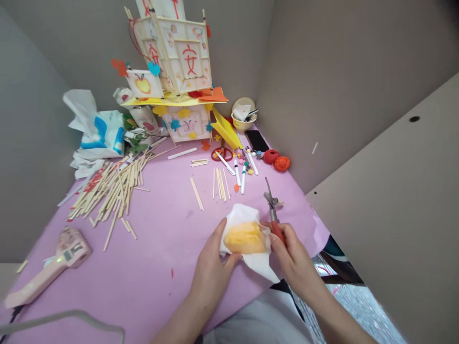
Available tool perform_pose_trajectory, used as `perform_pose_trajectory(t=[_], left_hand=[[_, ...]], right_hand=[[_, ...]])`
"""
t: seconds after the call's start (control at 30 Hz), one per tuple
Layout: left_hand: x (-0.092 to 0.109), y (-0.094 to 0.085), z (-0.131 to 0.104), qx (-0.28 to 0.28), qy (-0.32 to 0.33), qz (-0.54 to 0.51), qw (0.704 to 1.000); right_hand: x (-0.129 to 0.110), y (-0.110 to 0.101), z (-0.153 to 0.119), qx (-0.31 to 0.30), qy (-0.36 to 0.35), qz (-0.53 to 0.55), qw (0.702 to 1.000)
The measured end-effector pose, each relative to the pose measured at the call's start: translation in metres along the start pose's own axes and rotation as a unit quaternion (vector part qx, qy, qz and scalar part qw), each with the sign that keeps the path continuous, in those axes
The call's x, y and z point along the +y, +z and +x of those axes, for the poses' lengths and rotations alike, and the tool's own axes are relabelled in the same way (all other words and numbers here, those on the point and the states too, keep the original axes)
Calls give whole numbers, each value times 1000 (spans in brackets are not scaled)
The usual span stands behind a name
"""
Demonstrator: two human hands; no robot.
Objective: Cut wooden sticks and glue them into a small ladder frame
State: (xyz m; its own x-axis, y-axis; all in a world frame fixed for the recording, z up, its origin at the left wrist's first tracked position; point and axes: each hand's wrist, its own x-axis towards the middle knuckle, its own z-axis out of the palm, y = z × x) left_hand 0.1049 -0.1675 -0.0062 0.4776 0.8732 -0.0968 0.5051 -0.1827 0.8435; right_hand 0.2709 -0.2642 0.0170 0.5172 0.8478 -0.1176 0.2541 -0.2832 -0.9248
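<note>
A yellow-orange block, perhaps foam or cake, lies in a white tissue or cloth near the table's front edge. My left hand is closed round the left side of this wrapped bundle, thumb along its lower edge. At the bundle's right side, the fingers of my right hand are bent and pressed to its wrapping. Just beside those fingers is a tool with a red handle and grey metal head, pointing away from me; its lower end is partly hidden by my right hand.
Wooden sticks are heaped at left, behind a pink glue gun. A decorated paper lantern structure stands at the back. Markers, red-handled scissors, yarn balls, a phone and a bowl lie back right.
</note>
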Motion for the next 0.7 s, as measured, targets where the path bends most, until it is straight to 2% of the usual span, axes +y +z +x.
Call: perform_pose_trajectory(t=[0.07,0.2,0.27,0.43,0.5,0.57,0.7], left_hand=[[17,2,22,-39,61,-14,997],[40,13,86,-172,176,-52,968],[44,23,120,-251,202,-85,943],[46,60,189,-362,228,-103,898],[50,77,211,-388,237,-92,886],[57,93,228,-388,261,-70,881],[74,117,250,-380,293,-6,877]], right_hand=[[0,-14,-2,41,6,-13,999],[4,-25,-5,143,18,-7,990],[9,-20,-4,190,27,-2,981],[28,1,15,259,20,19,965],[36,5,26,291,22,12,956],[41,7,34,313,18,-1,950],[49,9,35,333,-5,-28,942]])
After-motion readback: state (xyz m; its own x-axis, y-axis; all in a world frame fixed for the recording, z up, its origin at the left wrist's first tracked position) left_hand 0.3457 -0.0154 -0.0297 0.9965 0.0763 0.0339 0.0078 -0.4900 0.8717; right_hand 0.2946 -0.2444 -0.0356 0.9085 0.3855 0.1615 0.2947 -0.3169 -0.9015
